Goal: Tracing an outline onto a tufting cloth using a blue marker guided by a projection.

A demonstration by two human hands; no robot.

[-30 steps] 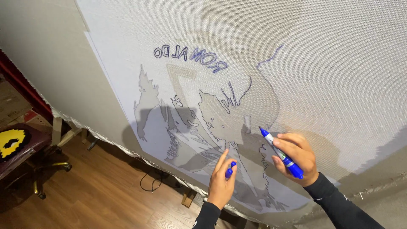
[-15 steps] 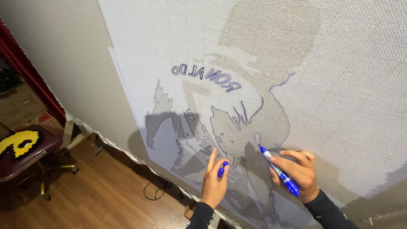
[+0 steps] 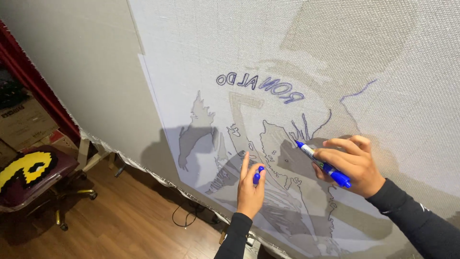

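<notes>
Against the stretched mesh cloth (image 3: 383,57), the right hand (image 3: 352,165) is gripping a light, rigid blue marker (image 3: 322,164) mid-barrel, tip touching the projected outline. Left of it, the left hand (image 3: 249,189) is pinching the small marker cap (image 3: 257,175), fingertip bracing the yielding fabric.

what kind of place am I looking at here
Probably a home craft or rug-making workshop: a large white mesh fabric stretched upright carries a projected picture, the right hand traces it with a blue marker pen, and a chair stands on wooden flooring.
</notes>
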